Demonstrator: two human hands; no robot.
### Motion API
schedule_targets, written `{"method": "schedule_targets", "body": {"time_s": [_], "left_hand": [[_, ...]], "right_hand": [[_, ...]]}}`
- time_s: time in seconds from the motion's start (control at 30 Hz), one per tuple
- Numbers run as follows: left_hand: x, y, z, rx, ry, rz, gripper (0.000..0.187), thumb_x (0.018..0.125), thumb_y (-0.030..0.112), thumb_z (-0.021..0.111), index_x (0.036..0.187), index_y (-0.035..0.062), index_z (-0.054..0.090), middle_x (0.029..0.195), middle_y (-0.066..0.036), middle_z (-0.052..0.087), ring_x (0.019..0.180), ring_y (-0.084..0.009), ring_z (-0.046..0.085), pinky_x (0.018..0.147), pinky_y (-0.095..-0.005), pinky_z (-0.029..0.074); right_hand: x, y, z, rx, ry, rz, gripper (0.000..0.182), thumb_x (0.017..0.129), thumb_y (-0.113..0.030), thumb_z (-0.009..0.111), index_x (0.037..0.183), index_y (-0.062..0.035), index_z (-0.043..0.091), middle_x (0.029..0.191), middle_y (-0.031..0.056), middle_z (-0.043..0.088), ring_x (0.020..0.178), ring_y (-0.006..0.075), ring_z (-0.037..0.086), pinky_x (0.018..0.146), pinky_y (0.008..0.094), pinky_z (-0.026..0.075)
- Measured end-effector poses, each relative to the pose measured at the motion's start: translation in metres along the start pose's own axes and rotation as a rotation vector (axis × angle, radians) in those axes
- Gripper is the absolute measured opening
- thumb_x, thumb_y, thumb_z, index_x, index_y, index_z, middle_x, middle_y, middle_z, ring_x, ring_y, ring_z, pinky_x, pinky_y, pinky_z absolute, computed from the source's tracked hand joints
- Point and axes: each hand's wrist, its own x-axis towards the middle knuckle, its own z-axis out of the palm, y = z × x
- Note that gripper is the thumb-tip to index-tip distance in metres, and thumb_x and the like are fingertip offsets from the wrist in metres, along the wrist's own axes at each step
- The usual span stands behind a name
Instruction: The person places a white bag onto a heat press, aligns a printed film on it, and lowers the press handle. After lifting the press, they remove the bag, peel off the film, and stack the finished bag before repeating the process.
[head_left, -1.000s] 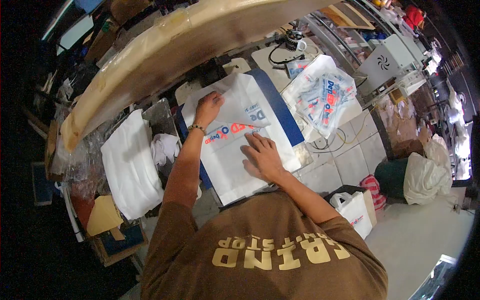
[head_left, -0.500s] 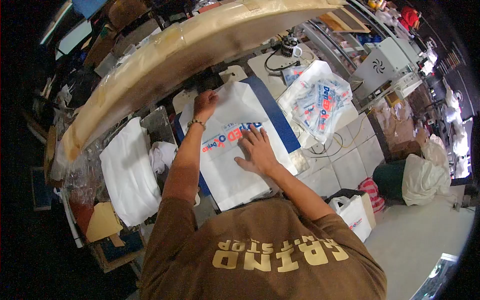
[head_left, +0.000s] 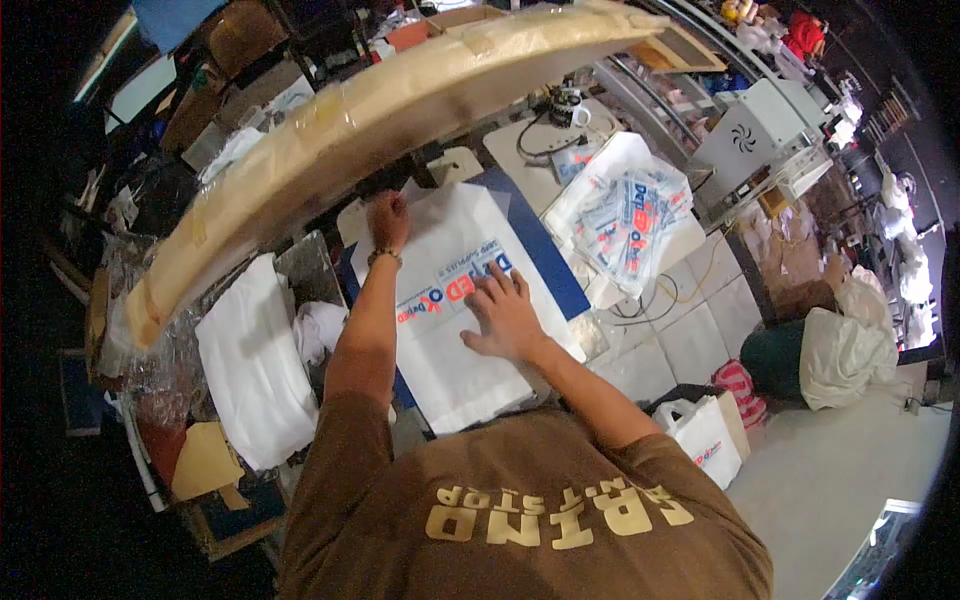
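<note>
Right hand (head_left: 505, 316) spread over a flat white sheet (head_left: 455, 385) printed red and blue, apparently steadying it; left hand (head_left: 389, 222) curled near its far corner, any pinch unclear.

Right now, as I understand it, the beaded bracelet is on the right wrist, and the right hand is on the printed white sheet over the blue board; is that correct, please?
Not quite: the beaded bracelet is on the wrist of the left hand, as the head view shows. The right hand is on the printed white sheet over the blue board.
</note>
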Motion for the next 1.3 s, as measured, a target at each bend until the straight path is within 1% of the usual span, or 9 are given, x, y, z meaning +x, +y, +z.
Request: {"method": "schedule_targets", "body": {"time_s": [0.13, 0.2, 0.33, 0.4, 0.47, 0.53, 0.77, 0.93, 1.3], "left_hand": [[-0.005, -0.01, -0.011, 0.018, 0.01, -0.148, 0.013, 0.092, 0.017, 0.061, 0.091, 0.0038, 0.063, 0.084, -0.019, 0.066, 0.082, -0.0386, 0.065, 0.072, -0.0483, 0.049], [-0.014, -0.027, -0.022, 0.175, 0.236, -0.057, 0.017, 0.095, 0.02, 0.059, 0.095, 0.0044, 0.064, 0.089, -0.019, 0.067, 0.085, -0.0388, 0.065, 0.076, -0.0472, 0.05], [-0.034, -0.047, -0.098, 0.132, 0.079, -0.389, 0.029, 0.098, 0.031, 0.06, 0.108, 0.0033, 0.064, 0.103, -0.016, 0.071, 0.096, -0.0303, 0.069, 0.085, -0.0408, 0.052], [-0.074, -0.098, -0.125, -0.011, 0.15, -0.167, 0.028, 0.098, 0.023, 0.062, 0.11, -0.002, 0.063, 0.108, -0.015, 0.071, 0.099, -0.025, 0.068, 0.087, -0.0369, 0.052], [-0.09, -0.069, -0.17, -0.964, 0.369, -0.484, 0.021, 0.097, 0.013, 0.063, 0.108, -0.0053, 0.063, 0.108, -0.012, 0.07, 0.097, -0.0188, 0.066, 0.086, -0.0325, 0.052], [-0.096, -0.032, -0.227, -0.473, 0.223, -0.558, 0.016, 0.098, 0.01, 0.062, 0.107, -0.0035, 0.064, 0.105, -0.009, 0.068, 0.093, -0.0144, 0.063, 0.084, -0.0284, 0.051], [-0.161, -0.003, -0.352, -0.261, 0.222, -0.778, 0.022, 0.097, 0.019, 0.067, 0.103, -0.0022, 0.064, 0.091, -0.002, 0.061, 0.082, -0.0098, 0.053, 0.076, -0.0244, 0.045], [-0.199, -0.003, -0.378, -0.211, 0.27, -0.717, 0.024, 0.097, 0.022, 0.067, 0.103, -0.0012, 0.065, 0.084, 0.0, 0.06, 0.073, -0.0073, 0.05, 0.063, -0.0227, 0.041], [-0.179, 0.066, -0.405, -0.25, -0.245, -0.812, 0.026, 0.095, 0.026, 0.068, 0.096, -0.0001, 0.066, 0.074, -0.001, 0.06, 0.064, -0.0093, 0.051, 0.058, -0.025, 0.04]], "right_hand": [[-0.001, 0.0, 0.001, -0.021, -0.015, 0.006, 0.062, 0.074, -0.049, 0.07, 0.12, -0.0082, 0.06, 0.136, 0.0176, 0.05, 0.143, 0.0427, 0.029, 0.114, 0.064, 0.02], [0.0, 0.004, 0.0, -0.013, -0.007, 0.0, 0.061, 0.075, -0.047, 0.071, 0.12, -0.0079, 0.061, 0.135, 0.0178, 0.051, 0.143, 0.0424, 0.03, 0.114, 0.0631, 0.02], [-0.006, 0.022, -0.009, 0.168, 0.085, -0.044, 0.049, 0.077, -0.033, 0.073, 0.118, -0.007, 0.064, 0.131, 0.0176, 0.054, 0.133, 0.0397, 0.04, 0.109, 0.0552, 0.031], [0.002, 0.022, -0.018, 0.208, 0.134, -0.009, 0.045, 0.078, -0.029, 0.073, 0.117, -0.007, 0.065, 0.128, 0.0171, 0.056, 0.128, 0.038, 0.045, 0.104, 0.0519, 0.035], [0.015, 0.022, -0.03, 0.015, 0.164, 0.119, 0.042, 0.08, -0.026, 0.071, 0.118, -0.0076, 0.066, 0.123, 0.0158, 0.057, 0.115, 0.0346, 0.049, 0.095, 0.0479, 0.039], [0.027, 0.028, -0.028, -0.044, 0.194, 0.086, 0.042, 0.081, -0.026, 0.071, 0.119, -0.0097, 0.066, 0.118, 0.0151, 0.057, 0.109, 0.0331, 0.049, 0.091, 0.046, 0.04], [0.043, 0.041, -0.029, -0.107, 0.098, 0.003, 0.044, 0.084, -0.03, 0.067, 0.124, -0.012, 0.065, 0.121, 0.0154, 0.055, 0.109, 0.0336, 0.05, 0.088, 0.0465, 0.041], [0.047, 0.044, -0.028, 0.048, 0.324, 0.096, 0.046, 0.083, -0.026, 0.069, 0.125, -0.0089, 0.064, 0.126, 0.017, 0.054, 0.107, 0.0355, 0.052, 0.089, 0.0451, 0.042], [0.041, 0.059, -0.021, -0.145, 0.136, -0.043, 0.04, 0.087, -0.029, 0.065, 0.125, -0.0185, 0.067, 0.131, 0.0143, 0.054, 0.111, 0.0335, 0.05, 0.093, 0.0466, 0.04]]}}
